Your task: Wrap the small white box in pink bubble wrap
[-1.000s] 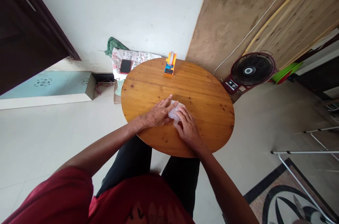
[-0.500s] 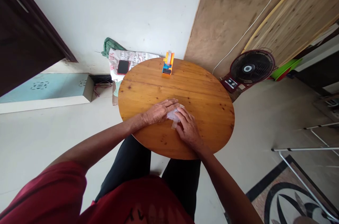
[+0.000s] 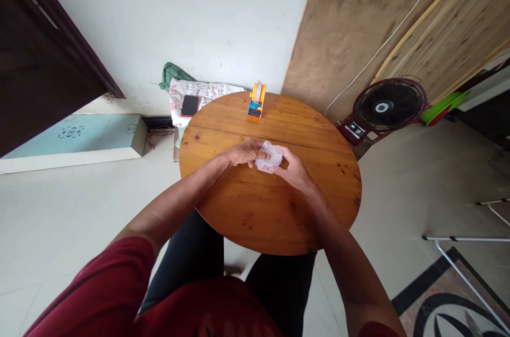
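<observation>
A small packet of clear bubble wrap [image 3: 271, 158] is held between my two hands above the middle of the round wooden table [image 3: 247, 209]. My left hand [image 3: 247, 153] grips its left side, with the thumb lying across the front. On the right side, the thumb and fingers of my right hand [image 3: 294, 168] close round the edge. Something faintly pink shows through the wrap, but I cannot make out what is inside. Toward the table's far edge stands an orange and blue tape dispenser [image 3: 257, 100] with a roll of clear tape.
A phone [image 3: 190, 106] rests on a printed white sack [image 3: 207, 90] behind the table's left edge. To the right stands a dark red fan [image 3: 382, 107] near a wooden board [image 3: 442, 28]. A metal rack [image 3: 470, 239] is on the floor at the right.
Both hands have lifted the bubble wrap packet off the tabletop and tilted it up. Earlier they lay flat over it, with a tape strip sticking out toward me.
</observation>
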`<state>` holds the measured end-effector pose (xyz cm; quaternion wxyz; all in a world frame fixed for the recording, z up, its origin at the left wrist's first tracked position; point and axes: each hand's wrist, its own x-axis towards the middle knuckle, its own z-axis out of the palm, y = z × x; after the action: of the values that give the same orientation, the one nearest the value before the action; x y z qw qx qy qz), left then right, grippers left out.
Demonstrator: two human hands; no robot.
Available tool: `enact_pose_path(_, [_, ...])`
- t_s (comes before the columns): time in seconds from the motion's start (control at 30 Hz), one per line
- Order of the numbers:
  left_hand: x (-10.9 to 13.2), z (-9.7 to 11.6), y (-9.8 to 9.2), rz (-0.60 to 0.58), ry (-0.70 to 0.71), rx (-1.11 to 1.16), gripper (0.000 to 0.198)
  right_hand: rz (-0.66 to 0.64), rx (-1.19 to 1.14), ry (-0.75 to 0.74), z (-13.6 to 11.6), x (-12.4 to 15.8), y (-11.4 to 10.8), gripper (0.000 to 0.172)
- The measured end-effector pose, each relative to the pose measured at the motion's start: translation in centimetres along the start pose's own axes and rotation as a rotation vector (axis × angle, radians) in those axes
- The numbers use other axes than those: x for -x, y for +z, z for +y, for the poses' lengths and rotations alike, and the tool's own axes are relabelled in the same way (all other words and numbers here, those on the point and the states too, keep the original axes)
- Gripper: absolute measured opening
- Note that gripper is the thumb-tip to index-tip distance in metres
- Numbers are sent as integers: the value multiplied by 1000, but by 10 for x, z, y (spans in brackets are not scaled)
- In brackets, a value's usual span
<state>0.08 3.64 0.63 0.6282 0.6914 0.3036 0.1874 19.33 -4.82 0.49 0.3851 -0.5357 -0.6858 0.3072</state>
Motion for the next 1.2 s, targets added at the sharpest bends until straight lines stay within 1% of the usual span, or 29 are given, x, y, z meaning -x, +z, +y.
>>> enact_pose_path(0.1, [-1, -3, -2, 80, -5, -24, 48, -21, -243, 103, 11, -11, 3, 58])
enact_pose_path(0.17, [3, -5, -1, 117, 29, -68, 54, -23, -381, 149, 16, -14, 5, 58])
enact_pose_path(0.23, [7, -5, -1, 95, 83, -78, 55, -3, -461, 184, 18, -15, 7, 59])
enact_pose_path(0.3, [10, -5, -1, 48, 119, -22, 52, 7, -493, 209, 18, -15, 7, 59])
enact_pose_path(0.37, [11, -4, 1, -9, 119, 88, 55, 4, -505, 216, 16, -14, 6, 58])
enact_pose_path(0.5, [8, -4, 8, -100, 60, 363, 65, 21, -516, 196, 12, -11, 4, 57])
enact_pose_path(0.57, [6, -4, 11, -122, 35, 459, 67, 38, -501, 189, 11, -9, 3, 57])
enact_pose_path(0.63, [5, -5, 14, -120, 21, 508, 65, 50, -480, 182, 11, -8, 3, 55])
enact_pose_path(0.73, [5, -5, 15, -103, 8, 505, 63, 53, -445, 171, 11, -6, 3, 50])
enact_pose_path(0.83, [6, -4, 13, -108, 18, 476, 62, 56, -434, 158, 8, -5, 3, 51])
enact_pose_path(1.0, [10, -1, 9, -165, 70, 467, 58, 72, -451, 159, 6, -4, 4, 56])
enact_pose_path(1.07, [10, -3, 9, -154, 71, 444, 57, 82, -436, 157, 6, -4, 3, 55])
enact_pose_path(1.2, [7, -9, 9, -114, 75, 408, 52, 84, -405, 149, 9, -3, 1, 48])
